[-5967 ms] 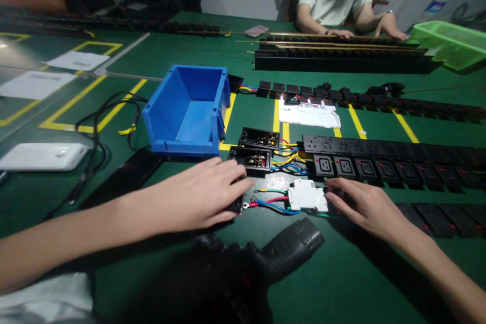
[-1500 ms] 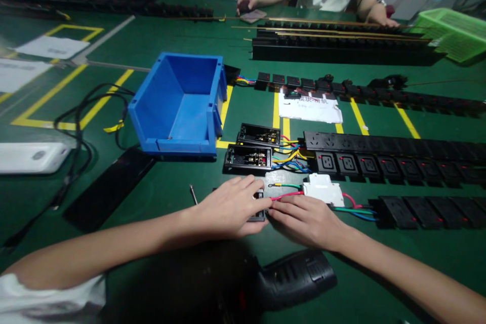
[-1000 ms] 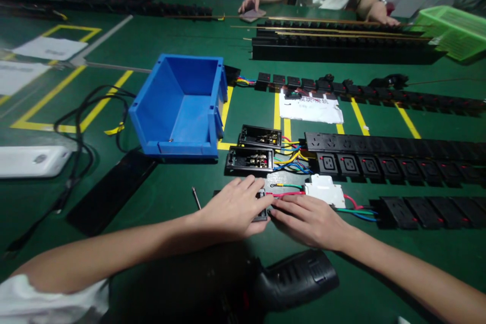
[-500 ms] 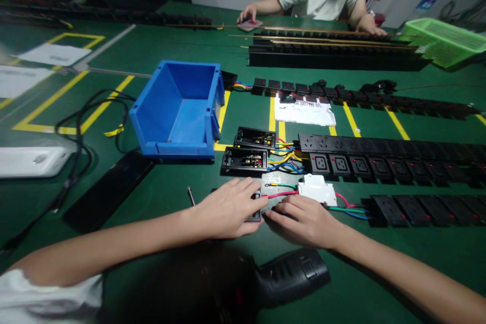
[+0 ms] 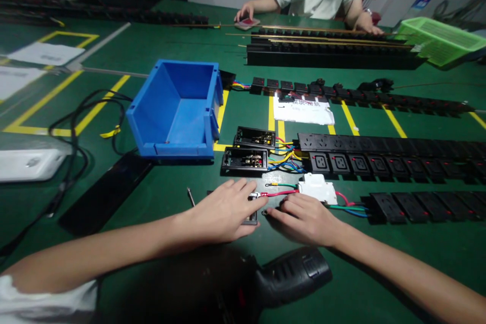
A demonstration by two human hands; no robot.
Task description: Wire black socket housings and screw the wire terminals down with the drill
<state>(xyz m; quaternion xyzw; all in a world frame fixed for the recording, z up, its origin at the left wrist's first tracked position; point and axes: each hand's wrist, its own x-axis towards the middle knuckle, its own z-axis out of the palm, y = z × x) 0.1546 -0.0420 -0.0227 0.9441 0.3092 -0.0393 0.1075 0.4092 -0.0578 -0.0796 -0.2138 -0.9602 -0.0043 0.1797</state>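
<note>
Right under your left hand [image 5: 224, 212] is the black housing [image 5: 250, 220], at the near middle of the green table [image 5: 372, 268]. Your hand is closed over it, thumb along the near side and fingers across the top, likely to keep so light a shell from sliding. Most of it is covered, but its long axis seems to run left to right, with the uncovered end pointing right, toward the wires. That direction makes sense, since the red wire [image 5: 281, 193] comes in from the right and its lugged tip lies at that end.

Your right hand [image 5: 313, 220] rests just beside, fingers curled and the index finger stretched left to a small ring terminal [image 5: 265, 212] (whether you pinch it or only touch it, I cannot tell). The low wrist probably serves to steady that fingertip.

Beyond your right knuckles sits the white module [image 5: 317, 190], with the green wire [image 5: 284, 185] leading left from it, its tip lying free. More leads run right from the module to the socket strip [image 5: 425, 206], which also lies left to right, in line with the housing.

On the far side, two open housings [image 5: 246, 162] lie roughly parallel to yours, wires leaving their right ends. The blue bin [image 5: 172, 149] stands farther left, its low front facing near, which would suit an easy reach. Nearest you, a black tool handle [image 5: 296, 273] points right.
</note>
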